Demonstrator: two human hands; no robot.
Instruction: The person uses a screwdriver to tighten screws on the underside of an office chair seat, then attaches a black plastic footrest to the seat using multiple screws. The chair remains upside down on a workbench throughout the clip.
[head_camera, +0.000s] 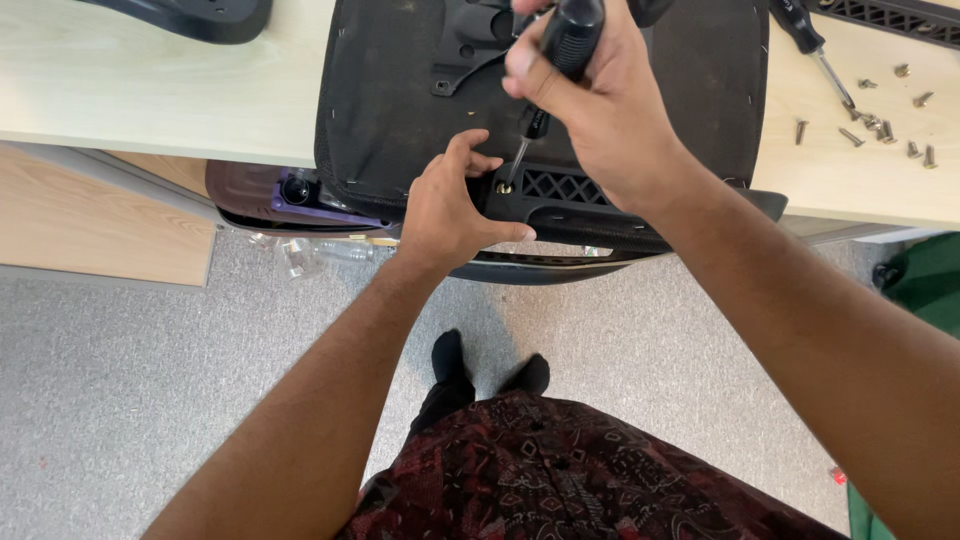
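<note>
An upturned black chair seat lies on a pale wooden table, overhanging its front edge. My right hand grips the black handle of a screwdriver, whose tip rests on a brass-coloured screw in a black plastic armrest bracket. My left hand holds the near edge of that bracket, thumb along its underside and fingers spread over the seat.
Several loose screws and a second screwdriver lie on the table at the right. A dark plastic part sits at the back left. A bin with clear bottles stands under the table. Grey carpet below.
</note>
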